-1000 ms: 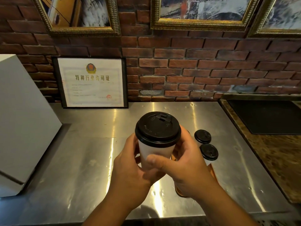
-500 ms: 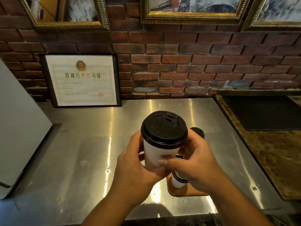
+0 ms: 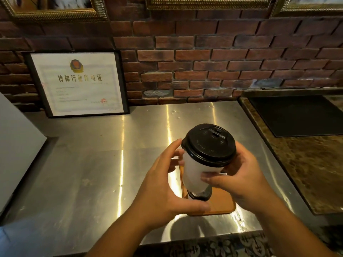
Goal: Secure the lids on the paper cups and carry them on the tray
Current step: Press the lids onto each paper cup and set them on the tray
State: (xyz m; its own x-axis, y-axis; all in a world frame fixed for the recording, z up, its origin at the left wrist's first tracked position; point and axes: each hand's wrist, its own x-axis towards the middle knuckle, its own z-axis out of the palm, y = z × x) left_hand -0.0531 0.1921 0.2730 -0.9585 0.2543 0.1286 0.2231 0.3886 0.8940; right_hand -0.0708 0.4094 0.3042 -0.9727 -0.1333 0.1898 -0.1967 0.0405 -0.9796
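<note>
A white paper cup (image 3: 194,173) with a black lid (image 3: 208,145) pressed on it hangs over the near end of an orange-brown tray (image 3: 221,204). My right hand (image 3: 241,175) grips the cup from the right, thumb across its front. My left hand (image 3: 163,184) is at the cup's left side with its fingers spread; the fingertips touch the wall and the lid's rim, and the palm stands off. Directly under the held cup shows the dark lid of another cup (image 3: 200,194) standing on the tray. Any other cups are hidden behind my right hand.
The tray lies on a steel counter (image 3: 92,173) against a brick wall. A framed certificate (image 3: 78,84) leans at the back left, a white box (image 3: 16,145) stands at the left, and a black mat (image 3: 300,115) lies on the stone counter to the right.
The cup has moved right and down, over the tray. My left hand's grip has loosened, its palm drawing off the cup. My view has tilted down and left.
</note>
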